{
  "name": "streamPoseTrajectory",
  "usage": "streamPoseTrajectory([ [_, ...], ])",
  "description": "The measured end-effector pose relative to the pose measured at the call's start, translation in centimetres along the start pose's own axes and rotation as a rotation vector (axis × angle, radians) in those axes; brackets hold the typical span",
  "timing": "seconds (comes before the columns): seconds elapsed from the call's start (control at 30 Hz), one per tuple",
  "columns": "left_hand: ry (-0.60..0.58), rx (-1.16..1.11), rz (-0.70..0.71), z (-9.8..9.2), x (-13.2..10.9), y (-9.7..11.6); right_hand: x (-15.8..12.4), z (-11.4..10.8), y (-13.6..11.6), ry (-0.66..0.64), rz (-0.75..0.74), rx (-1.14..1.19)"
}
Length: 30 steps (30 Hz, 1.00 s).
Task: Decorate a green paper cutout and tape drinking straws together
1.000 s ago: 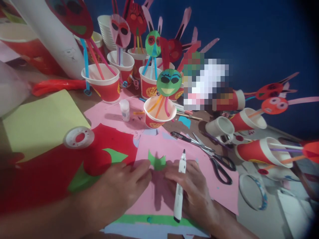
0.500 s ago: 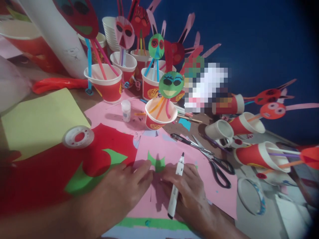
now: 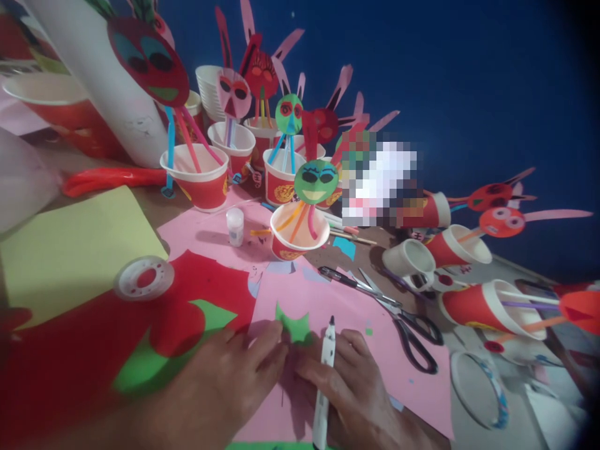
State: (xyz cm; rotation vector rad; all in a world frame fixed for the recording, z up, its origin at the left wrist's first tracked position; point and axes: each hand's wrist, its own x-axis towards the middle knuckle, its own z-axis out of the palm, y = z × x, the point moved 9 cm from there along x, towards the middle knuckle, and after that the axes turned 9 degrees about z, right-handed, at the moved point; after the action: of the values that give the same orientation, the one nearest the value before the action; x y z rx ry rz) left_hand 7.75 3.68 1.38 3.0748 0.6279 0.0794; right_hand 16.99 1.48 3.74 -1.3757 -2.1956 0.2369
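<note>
The small green paper piece (image 3: 296, 328) sits over the pink sheet (image 3: 302, 294), between the two hands. The left hand (image 3: 229, 378) has its fingers bent and nearly together at the piece's left edge; whether they pinch or only press it, I cannot tell. The right hand (image 3: 359, 387) is closed around a white marker (image 3: 327, 356), dark tip pointing to the far side, fingertips at the piece's near edge. The step in hand looks like steadying the piece; drawing on it would call for turning the tip down. Left lies red paper (image 3: 70, 362) with a tape ring (image 3: 144, 278); right, black-handled scissors (image 3: 417, 350). Farther off, a red paper cup (image 3: 288, 251) carries a green paper face (image 3: 317, 181).
</note>
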Motion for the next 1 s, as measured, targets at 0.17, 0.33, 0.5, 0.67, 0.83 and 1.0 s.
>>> streamPoseTrajectory([
  [0.17, 0.033, -0.031, 0.013, -1.1, 0.3, -0.1, 0.4, 0.0, 0.6, -0.012, 0.101, 0.051],
  [0.33, 0.027, -0.036, 0.011, -1.2, 0.3, -0.1, 0.6, -0.8, 0.9, -0.001, 0.146, 0.085],
  [0.5, -0.009, -0.028, 0.033, -1.0, 0.3, 0.1, 0.4, -0.6, 1.4, -0.029, 0.178, 0.013],
  [0.67, -0.031, -0.055, 0.027, -0.9, 0.2, 0.0, 0.4, 0.1, 0.9, -0.068, 0.173, -0.089],
  [0.83, -0.02, -0.095, 0.027, -0.7, 0.4, -0.2, 0.3, 0.0, 1.1, -0.076, 0.248, -0.009],
  [1.0, -0.052, -0.081, 0.033, -0.3, 0.2, -0.1, 0.5, -1.2, 1.6, 0.03, 0.243, 0.006],
])
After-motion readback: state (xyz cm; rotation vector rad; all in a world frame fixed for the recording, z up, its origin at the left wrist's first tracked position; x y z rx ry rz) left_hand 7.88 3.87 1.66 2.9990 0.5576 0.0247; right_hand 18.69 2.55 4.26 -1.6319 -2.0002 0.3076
